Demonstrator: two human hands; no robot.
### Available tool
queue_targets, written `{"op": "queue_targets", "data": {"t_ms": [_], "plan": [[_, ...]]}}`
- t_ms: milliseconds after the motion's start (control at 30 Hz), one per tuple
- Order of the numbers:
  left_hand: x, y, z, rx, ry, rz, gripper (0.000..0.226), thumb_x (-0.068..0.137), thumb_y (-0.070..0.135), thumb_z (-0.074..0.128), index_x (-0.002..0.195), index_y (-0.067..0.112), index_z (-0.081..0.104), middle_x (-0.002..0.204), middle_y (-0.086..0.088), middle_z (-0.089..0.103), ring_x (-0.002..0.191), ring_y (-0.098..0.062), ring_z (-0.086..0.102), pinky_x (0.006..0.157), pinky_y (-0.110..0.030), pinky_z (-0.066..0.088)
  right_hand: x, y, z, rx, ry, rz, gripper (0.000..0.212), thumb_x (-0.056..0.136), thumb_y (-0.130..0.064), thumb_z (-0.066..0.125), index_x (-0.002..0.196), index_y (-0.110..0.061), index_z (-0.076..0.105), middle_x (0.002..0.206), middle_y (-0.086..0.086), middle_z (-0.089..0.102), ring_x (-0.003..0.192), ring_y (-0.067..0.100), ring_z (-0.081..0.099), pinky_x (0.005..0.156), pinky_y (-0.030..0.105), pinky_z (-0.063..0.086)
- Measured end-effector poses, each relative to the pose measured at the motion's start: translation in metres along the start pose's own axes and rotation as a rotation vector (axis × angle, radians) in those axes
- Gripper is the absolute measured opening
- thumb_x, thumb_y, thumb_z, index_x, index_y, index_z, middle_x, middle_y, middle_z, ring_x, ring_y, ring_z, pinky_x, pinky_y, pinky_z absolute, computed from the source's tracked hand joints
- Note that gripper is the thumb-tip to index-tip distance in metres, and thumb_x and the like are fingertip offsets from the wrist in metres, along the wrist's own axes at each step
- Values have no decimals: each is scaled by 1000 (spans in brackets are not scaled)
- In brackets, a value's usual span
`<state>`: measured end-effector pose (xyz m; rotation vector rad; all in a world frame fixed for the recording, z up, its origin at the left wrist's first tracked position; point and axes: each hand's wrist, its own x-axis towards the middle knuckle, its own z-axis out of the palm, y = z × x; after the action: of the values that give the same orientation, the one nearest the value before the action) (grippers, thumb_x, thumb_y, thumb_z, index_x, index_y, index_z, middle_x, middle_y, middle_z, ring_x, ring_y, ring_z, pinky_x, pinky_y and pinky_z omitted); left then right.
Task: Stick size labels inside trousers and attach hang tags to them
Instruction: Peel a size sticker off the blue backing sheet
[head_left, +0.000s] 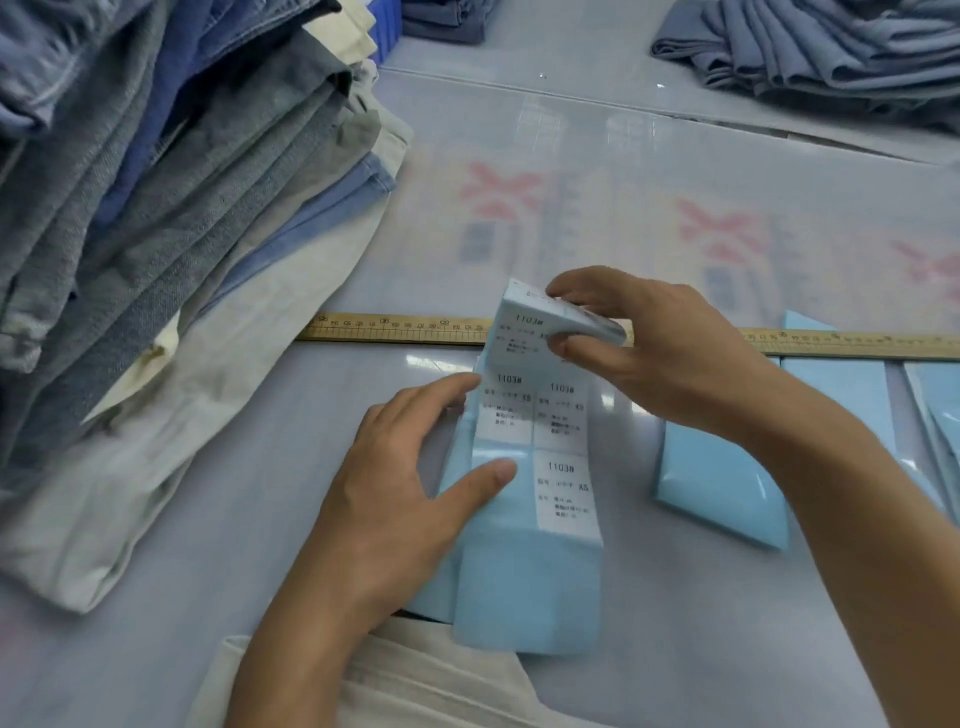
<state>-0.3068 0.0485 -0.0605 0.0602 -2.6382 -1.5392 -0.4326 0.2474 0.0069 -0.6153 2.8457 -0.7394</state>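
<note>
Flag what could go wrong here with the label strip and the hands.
The right hand bends the label strip back sharply, so a label may crease or tear. The left hand only presses flat on the strip, so it could slide. The tall trouser stack leans toward the work area.

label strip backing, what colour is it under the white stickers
Light blue; the label strip shows it clearly in the head view.

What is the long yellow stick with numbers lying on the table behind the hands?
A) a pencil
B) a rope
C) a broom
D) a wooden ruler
D: the wooden ruler lies flat across the table with printed numbers and tick marks along its edge, passing behind the right hand.
</note>
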Motion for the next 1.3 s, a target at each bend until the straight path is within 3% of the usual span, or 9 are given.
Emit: {"op": "queue_targets", "data": {"t_ms": [267, 533, 633, 767, 900, 967, 1067, 1200, 1300], "plan": [[0, 2, 0, -110, 99, -80, 66, 73, 63, 80, 133, 56, 51, 121, 31, 59, 116, 3, 57, 94, -18, 47, 11, -9, -25, 306, 197, -39, 16, 97, -31, 67, 88, -18, 73, 72, -7, 71, 59, 3, 55, 56, 19, 42], [1, 8, 5, 8, 214, -51, 47, 80, 29, 82, 120, 47, 65, 108, 30, 61, 96, -3, 59, 76, -7, 46, 24, -1, -4, 562, 319, 102, 30, 92, -15, 74, 117, -26, 63, 103, -4, 69, 82, 6, 67, 66, 28, 57], [1, 8, 4, 52, 199, -31, 41, 79, 38, 74, 119, 45, 66, 106, 25, 60, 99, -4, 57, 79, -9, 44, 11, 1, 0, 367, 321, 153, 63, 94, -21, 72, 148, -30, 41, 145, -2, 45, 124, 11, 52, 98, 31, 51], [5, 12, 12, 278, 278, 62, 37, 83, 30, 77, 120, 33, 71, 115, 11, 56, 106, -6, 43, 88, -23, 38, -66, 11, -16, 7, 758, -34, 54, 95, -22, 65, 146, -19, 48, 147, 1, 43, 138, 12, 41, 115, 30, 35], [6, 35, 38, 266, 499, 266, 24, 93, 19, 65, 115, 15, 73, 114, -2, 64, 105, -22, 57, 97, -19, 40, -139, 31, 12, -118, 523, 140, 60, 89, -27, 75, 144, -15, 53, 144, 5, 54, 135, 20, 49, 119, 30, 28], [3, 50, 58, 174, 460, 347, 22, 94, 17, 63, 113, 13, 73, 110, -2, 67, 104, -23, 62, 99, -24, 45, -152, 41, 35, -199, 466, 106, 45, 82, -7, 79, 126, -9, 68, 126, 7, 68, 117, 29, 67, 112, 45, 40], [-1, 60, 88, 120, 278, 407, 30, 93, 26, 63, 119, 15, 72, 114, -1, 66, 105, -21, 64, 99, -28, 47, -153, 42, 51, -247, 505, -73, 30, 85, -19, 57, 105, -13, 79, 115, 0, 74, 110, 22, 71, 100, 47, 42], [-1, 57, 100, 170, 66, 399, 51, 93, 46, 55, 136, 20, 63, 137, -6, 58, 121, -25, 56, 111, -21, 34, -158, 41, 55, -228, 559, -142, 35, 97, -38, 51, 104, -19, 80, 120, -5, 73, 113, 14, 70, 106, 50, 41], [1, 58, 98, 185, 45, 330, 62, 89, 52, 55, 144, 25, 53, 148, -6, 50, 133, -29, 49, 115, -21, 27, -168, 50, 42, -158, 647, -45, 35, 88, -41, 64, 109, -18, 78, 116, 1, 71, 96, 19, 72, 88, 41, 56]]}}
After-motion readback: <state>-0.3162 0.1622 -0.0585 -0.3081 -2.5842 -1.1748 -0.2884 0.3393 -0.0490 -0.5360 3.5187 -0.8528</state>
